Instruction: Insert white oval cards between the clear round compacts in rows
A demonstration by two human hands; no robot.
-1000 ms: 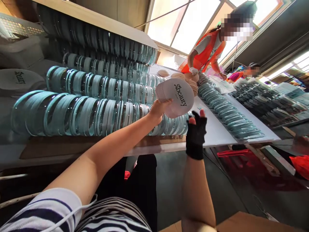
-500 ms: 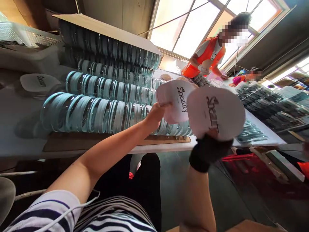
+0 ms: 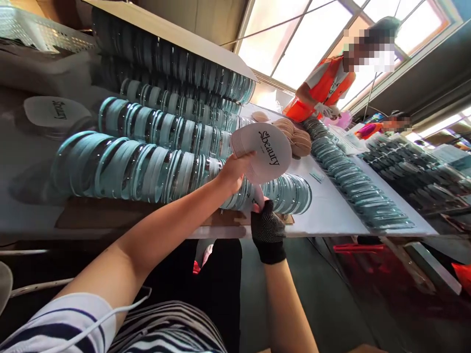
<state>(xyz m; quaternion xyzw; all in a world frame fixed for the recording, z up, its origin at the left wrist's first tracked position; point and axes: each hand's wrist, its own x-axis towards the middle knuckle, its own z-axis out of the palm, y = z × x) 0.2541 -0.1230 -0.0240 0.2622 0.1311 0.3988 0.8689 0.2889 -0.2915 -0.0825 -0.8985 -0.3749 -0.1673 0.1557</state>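
Your left hand point(image 3: 235, 171) holds a fanned stack of round white cards point(image 3: 263, 152) printed "Sbeauty", raised above the front edge of the bench point(image 3: 331, 215); the fingers pinch the stack at its lower left rim, thumb on the printed face. These cards look thin, light and fairly stiff, with smooth faces that will slide over one another, so keep the pinch at the rim firm enough to stop the fan spreading, and peel a single card by its free edge rather than by its face. Your right hand point(image 3: 268, 223), in a black dotted fingerless glove, is down at the bench edge below the stack, its fingertips closed on a white piece at the near end of the front row of clear round cases point(image 3: 154, 169); whether that piece is a card or part of a case cannot be told. Those cases stand on edge, packed face to face in long rows, teal-tinted and glossy, and they look hard, slick and likely to scuff or roll if knocked. More rows are stacked behind them under a flat board point(image 3: 176, 34). A second pile of printed cards point(image 3: 55, 113) lies far to the left. Tan round pads point(image 3: 298, 139) sit beyond the stack, and a person in an orange vest point(image 3: 324, 88) works at the far end.
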